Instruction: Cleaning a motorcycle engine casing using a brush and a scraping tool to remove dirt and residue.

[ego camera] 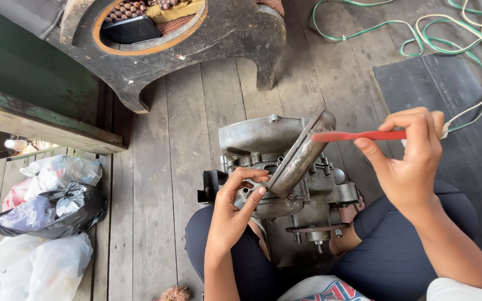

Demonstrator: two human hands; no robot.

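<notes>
A grey metal engine block (263,136) stands on the wooden floor between my knees. My left hand (234,209) grips the lower end of a long flat metal part (299,156) that leans tilted against the block. My right hand (411,159) holds a red toothbrush (364,135) by its handle. The brush's bristled head touches the upper end of the metal part.
A dark wooden stool-like stand (196,50) with a round opening sits at the back. Plastic bags (46,206) lie at the left. A black mat (447,100) and green and white cords (447,28) lie at the right. A green wooden beam (40,120) crosses the upper left.
</notes>
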